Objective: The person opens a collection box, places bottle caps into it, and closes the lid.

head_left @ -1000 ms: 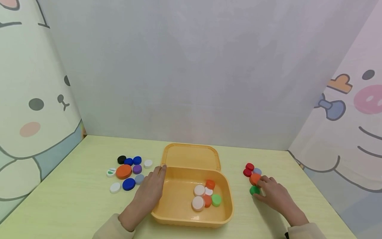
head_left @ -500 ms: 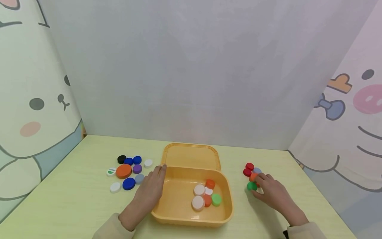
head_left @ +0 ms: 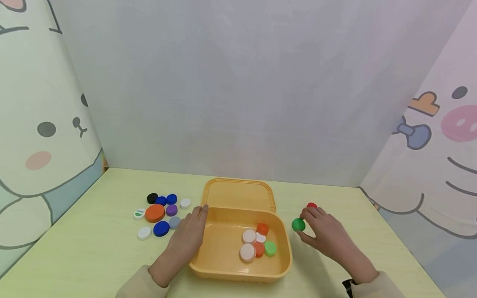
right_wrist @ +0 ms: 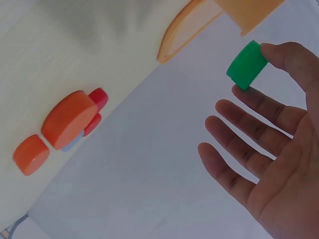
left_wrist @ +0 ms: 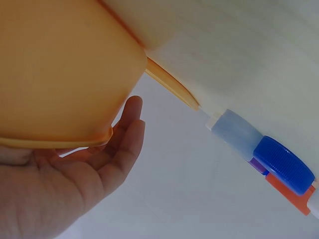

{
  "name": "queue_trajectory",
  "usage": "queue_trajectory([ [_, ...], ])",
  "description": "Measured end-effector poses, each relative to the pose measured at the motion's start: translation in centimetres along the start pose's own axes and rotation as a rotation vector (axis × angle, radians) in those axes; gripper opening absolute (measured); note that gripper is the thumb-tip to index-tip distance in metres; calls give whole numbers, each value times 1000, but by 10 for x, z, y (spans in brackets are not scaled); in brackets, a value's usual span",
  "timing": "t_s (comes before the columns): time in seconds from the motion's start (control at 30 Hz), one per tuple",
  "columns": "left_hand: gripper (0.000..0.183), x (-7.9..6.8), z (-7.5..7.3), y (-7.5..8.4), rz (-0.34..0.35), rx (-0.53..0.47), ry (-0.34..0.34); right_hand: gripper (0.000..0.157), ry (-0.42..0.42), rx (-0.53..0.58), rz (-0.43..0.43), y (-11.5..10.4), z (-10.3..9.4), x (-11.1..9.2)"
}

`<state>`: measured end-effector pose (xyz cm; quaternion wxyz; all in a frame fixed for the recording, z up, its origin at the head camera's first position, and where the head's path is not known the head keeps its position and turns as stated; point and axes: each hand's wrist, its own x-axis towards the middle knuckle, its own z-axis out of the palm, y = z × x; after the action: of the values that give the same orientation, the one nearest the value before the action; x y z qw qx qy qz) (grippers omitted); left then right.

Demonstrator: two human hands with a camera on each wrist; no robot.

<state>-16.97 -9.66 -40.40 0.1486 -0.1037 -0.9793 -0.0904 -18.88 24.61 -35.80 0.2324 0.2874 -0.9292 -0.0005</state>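
Observation:
My right hand [head_left: 331, 234] pinches a green bottle cap [head_left: 298, 224] between thumb and index finger, raised above the table just right of the yellow plastic box [head_left: 220, 252]. In the right wrist view the cap [right_wrist: 247, 65] is gripped by its edge, the other fingers spread apart. Flat along the box's left rim lies my left hand [head_left: 185, 240], fingers extended; the left wrist view has the hand [left_wrist: 94, 169] touching the rim from outside. Inside the box are several caps, among them a light green cap [head_left: 270, 248] and a pale pink cap [head_left: 247, 253].
The box's lid [head_left: 238, 194] lies open behind it. To the left are several loose caps, including a large orange cap [head_left: 154, 213] and a blue cap [head_left: 161, 228]. Beneath and behind the right hand, red caps [right_wrist: 99, 98] and orange caps [right_wrist: 70, 119] sit on the table.
My right hand has picked up the green cap from the right-hand group and carried it left toward the box. The left hand stays at the rim.

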Motion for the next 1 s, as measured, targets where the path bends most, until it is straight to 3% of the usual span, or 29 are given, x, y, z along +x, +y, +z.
queue_trajectory([
  [0.1, 53, 0, 0, 0, 1, 2, 4, 31, 40, -13, -62, -9, -2, 5],
  [0.23, 54, 0, 0, 0, -3, 2, -4, 34, 24, -6, -109, -22, -2, 10],
  [0.63, 55, 0, -2, 0, 4, -6, -9, 35, -256, 63, -174, -61, 4, 16],
  [1.0, 50, 0, -2, 1, 11, 13, 8, 34, -325, 99, -229, -71, 9, 16],
])
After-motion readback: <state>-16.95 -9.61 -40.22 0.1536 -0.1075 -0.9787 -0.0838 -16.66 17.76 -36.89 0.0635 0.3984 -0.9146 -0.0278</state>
